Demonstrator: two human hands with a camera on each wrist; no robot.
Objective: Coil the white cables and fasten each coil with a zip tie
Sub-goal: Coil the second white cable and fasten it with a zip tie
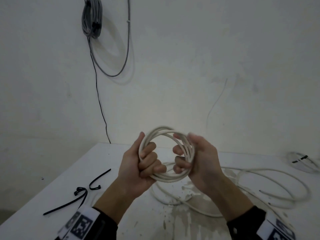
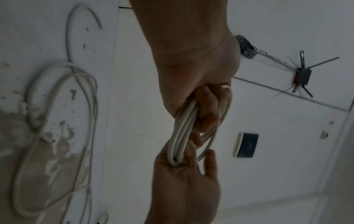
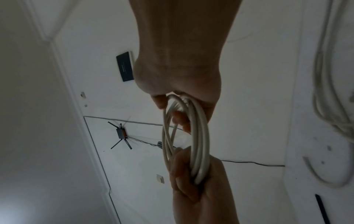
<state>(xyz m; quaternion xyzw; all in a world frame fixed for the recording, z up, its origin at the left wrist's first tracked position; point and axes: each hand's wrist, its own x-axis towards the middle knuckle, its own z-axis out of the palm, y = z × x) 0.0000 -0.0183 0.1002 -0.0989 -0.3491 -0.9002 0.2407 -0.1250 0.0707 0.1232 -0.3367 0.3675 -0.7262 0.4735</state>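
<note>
Holding a round coil of white cable (image 1: pixel 167 153) up over the white table (image 1: pixel 107 172), left hand (image 1: pixel 138 168) gripping its left side, right hand (image 1: pixel 199 163) gripping its right side, black zip ties (image 1: pixel 81 191) lying nearby.

**Setting: bare utility room used for cable work**

I log this as a plain white-walled room, more workroom than living space. Evidence, item by item: a white table (image 1: pixel 107 153) with chipped, paint-spattered top; a grey cable bundle (image 1: pixel 91 18) hanging on the wall with a loop trailing below it; a thin black wire (image 1: pixel 98 94) running down the wall to the table edge; black zip ties (image 1: pixel 81 193) loose on the table; a router (image 3: pixel 121 133) with antennas mounted on a white surface; a dark wall panel (image 3: pixel 125 69); loose white cable (image 1: pixel 259 184) spread over the table.
</note>
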